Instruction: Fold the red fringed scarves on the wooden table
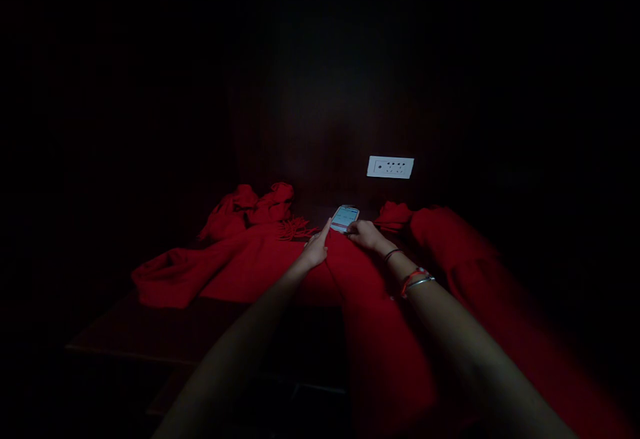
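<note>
A lit phone point(345, 217) lies on a red cloth point(250, 262) spread over a dark table point(150, 332). My left hand point(317, 247) rests on the cloth just left of the phone, with one finger stretched toward its edge. On the phone's lower right edge sits my right hand point(365, 233), fingers curled against it. Bangles and a thread band circle my right wrist point(413, 280).
The room is very dark. A white socket plate point(390, 167) sits on the wall behind the table. The red cloth bunches at the back left point(250, 209) and hangs off the table's front right point(390, 359).
</note>
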Available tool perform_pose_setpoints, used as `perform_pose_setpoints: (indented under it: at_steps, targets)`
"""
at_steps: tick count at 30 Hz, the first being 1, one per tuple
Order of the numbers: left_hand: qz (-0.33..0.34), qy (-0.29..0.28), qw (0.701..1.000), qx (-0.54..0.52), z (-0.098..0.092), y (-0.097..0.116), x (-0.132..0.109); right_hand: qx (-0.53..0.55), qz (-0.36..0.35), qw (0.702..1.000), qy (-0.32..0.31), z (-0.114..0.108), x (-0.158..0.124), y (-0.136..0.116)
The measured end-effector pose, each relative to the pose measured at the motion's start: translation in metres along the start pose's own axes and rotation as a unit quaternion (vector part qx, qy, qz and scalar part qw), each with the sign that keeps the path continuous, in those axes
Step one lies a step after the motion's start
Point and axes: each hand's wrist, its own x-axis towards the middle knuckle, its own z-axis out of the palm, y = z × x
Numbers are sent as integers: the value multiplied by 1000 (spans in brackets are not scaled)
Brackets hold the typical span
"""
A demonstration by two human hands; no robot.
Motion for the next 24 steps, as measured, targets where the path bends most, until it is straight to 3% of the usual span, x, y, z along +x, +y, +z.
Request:
perform_pose_setpoints:
  at_steps: [3,8,12,14,19,24]
  targets:
    - [-1,5,1000,-28,0,-1,0,-1,-45,999,-21,1,4,-10]
    - [-7,6,1000,-30,0,-6,5,-5,-51,997,-53,4,10,-9]
    - [-32,20,998,43,-2,-1,2,-6,-52,997,-62,5,11,-5]
    - [-27,-14,994,108,-5,5,-3,-5,-43,998,-55,7,11,-4]
    - [-63,-197,960,189,-9,17,-14,19,2,1000,-10,6,10,-1]
    - [-79,-213,955,192,-9,18,-16,42,47,998,21,-8,18,10]
